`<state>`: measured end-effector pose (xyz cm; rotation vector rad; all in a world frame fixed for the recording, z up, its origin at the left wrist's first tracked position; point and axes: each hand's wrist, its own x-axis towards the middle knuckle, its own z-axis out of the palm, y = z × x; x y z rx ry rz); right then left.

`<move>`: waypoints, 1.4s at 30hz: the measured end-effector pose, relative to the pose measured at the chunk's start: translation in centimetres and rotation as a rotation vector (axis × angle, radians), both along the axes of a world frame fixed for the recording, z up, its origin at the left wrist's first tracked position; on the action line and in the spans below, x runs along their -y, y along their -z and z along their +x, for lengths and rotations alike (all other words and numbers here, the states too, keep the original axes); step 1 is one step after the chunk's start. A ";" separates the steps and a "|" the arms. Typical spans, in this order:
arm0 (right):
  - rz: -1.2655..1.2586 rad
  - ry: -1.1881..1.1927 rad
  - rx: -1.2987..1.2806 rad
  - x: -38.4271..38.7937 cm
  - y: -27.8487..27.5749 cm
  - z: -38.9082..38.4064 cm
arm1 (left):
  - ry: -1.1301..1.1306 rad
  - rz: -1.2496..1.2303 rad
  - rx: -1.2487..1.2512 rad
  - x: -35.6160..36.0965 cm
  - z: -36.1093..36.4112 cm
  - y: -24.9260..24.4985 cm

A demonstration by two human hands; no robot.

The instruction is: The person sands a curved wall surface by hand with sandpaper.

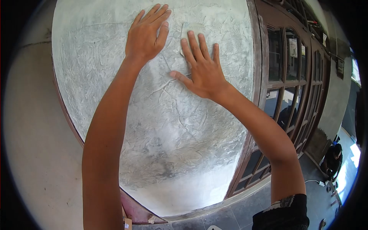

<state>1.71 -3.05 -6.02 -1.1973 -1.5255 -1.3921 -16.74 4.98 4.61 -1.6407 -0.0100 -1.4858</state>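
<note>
A wall panel (pixel 165 134) with rough grey-white plaster fills the middle of the view. My left hand (pixel 147 36) is raised at its upper part, fingers stretched out and pointing up to the right, with no object visible in it. To the right, my right hand (pixel 203 69) has its fingers spread over a thin, pale, flat sheet or plate (pixel 188 28). The fingertips overlap the lower part of this piece, whose edge shows beside the index finger. Whether the right palm touches the wall cannot be made out.
Brown-framed glass doors (pixel 285 76) stand right of the panel. A plain wall (pixel 34 126) is at the left. Grey floor tiles (pixel 237 211) run below. At the far right a person (pixel 332 161) in dark clothes crouches near a white power strip (pixel 321 183).
</note>
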 end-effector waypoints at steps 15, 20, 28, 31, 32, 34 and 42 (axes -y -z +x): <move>0.262 0.093 -0.084 -2.8 -10.3 2.1 | -0.006 -0.171 -0.068 2.0 -0.3 0.0; 0.098 -0.026 -0.024 -0.4 -1.8 0.3 | 0.010 -0.176 -0.074 1.9 -0.3 0.1; 0.192 0.067 -0.030 -1.0 -10.0 0.7 | -0.121 -0.061 -0.123 2.1 0.1 0.1; -0.086 0.080 -0.030 1.1 -10.4 1.0 | -0.243 -0.088 -0.185 3.4 0.8 -0.4; -0.132 0.029 0.006 1.8 -10.5 1.4 | -0.179 -0.114 -0.156 3.7 1.7 -1.1; -0.103 0.079 0.074 0.8 -11.2 2.6 | -0.063 -0.146 -0.179 3.7 4.1 -3.4; 0.070 -0.078 0.349 0.7 -11.2 12.2 | -0.367 -0.199 0.180 2.5 11.3 -4.2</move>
